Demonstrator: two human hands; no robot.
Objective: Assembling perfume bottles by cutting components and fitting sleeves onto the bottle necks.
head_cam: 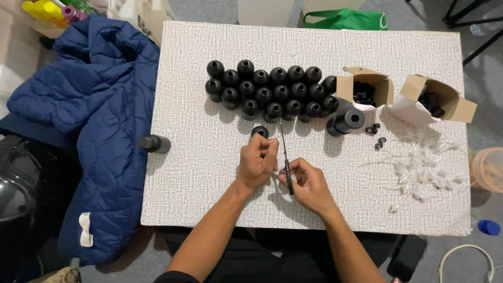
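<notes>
Scissors (285, 157) sit in the right hand (308, 183), a slim dark pair standing almost straight away from the person, the thin blades running toward the far side of the table and the tips ending just short of the bottle rows. The blades look close together; the handle end is buried in the curled fingers, so I cannot tell more of its shape. The left hand (258, 161) is just beside it, fingers pinched narrowly near the blades on something too small for me to make out. Just beyond that hand stands a single black bottle (259, 131), round and matte, seen from above with its open neck showing.

Farther off on the white textured table (199, 173) a cluster of black bottles (270, 89) is packed upright in rough rows. At its right end a larger black bottle (346, 122) lies tilted on its side. Right of that, two small open cardboard boxes (367, 89) hold dark caps, and a few loose black rings (376, 135) lie near them. On the right part of the table is a scatter of pale translucent plastic pieces (424, 167) with thin tubes. Another black bottle (154, 143) lies at the left edge, against a blue quilted jacket (99, 120) heaped beside the table. A green bag (346, 20) sits on the floor beyond the far edge.
</notes>
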